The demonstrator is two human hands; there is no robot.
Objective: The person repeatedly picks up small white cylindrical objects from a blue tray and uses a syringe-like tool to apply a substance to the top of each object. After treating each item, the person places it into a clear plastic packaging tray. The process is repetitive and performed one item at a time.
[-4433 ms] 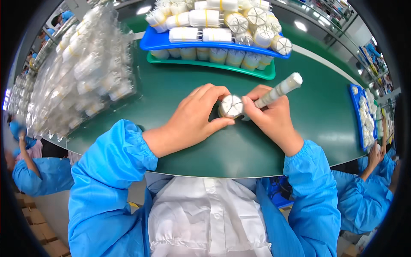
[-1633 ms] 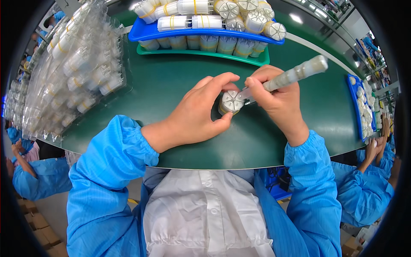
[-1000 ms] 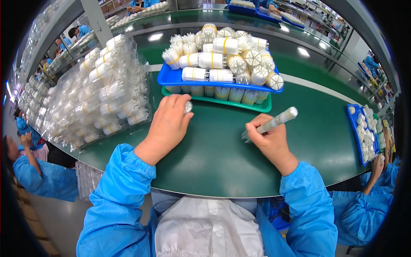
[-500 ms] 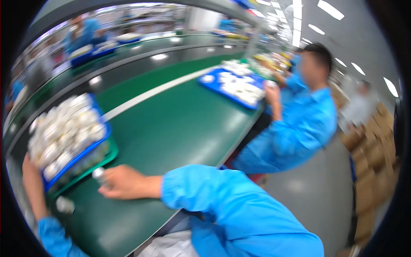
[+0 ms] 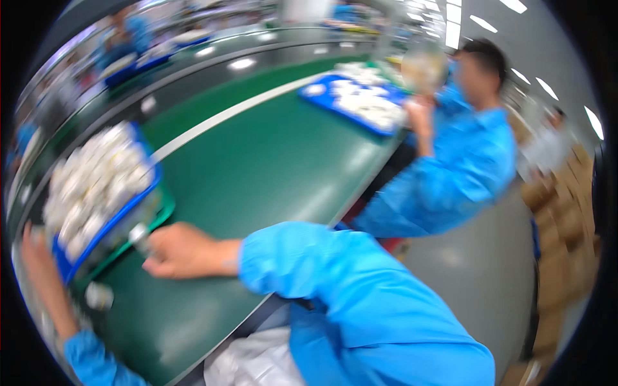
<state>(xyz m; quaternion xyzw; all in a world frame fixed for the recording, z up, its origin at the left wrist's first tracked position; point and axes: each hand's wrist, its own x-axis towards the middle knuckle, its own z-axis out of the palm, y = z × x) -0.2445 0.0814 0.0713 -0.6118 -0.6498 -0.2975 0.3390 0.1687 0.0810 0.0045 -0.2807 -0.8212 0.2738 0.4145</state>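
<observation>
My right hand (image 5: 181,249) is closed around a small white rounded piece (image 5: 138,233), whose end sticks out past the fingers. It hovers over the green table beside a blue tray (image 5: 111,226) heaped with similar white pieces (image 5: 96,183). At the tray's left side is my left hand (image 5: 40,254). Its fingers are smeared by motion and partly lost at the dark rim, so I cannot see whether they grip anything. One loose white piece (image 5: 100,296) lies on the table between my forearms, near the tray's front corner.
Under the blue tray shows a green tray (image 5: 168,204). Farther along the green table (image 5: 257,174), a co-worker in a blue jacket (image 5: 444,174) sits by another blue tray (image 5: 315,98) of white pieces, holding something blurred and pale. Brown cartons (image 5: 557,257) stand at the right.
The whole view has shifted slightly. My left hand shows more of itself beside the tray, drawn back from the pile's edge. My right hand still holds the white piece; the co-worker has raised a blurred object.
</observation>
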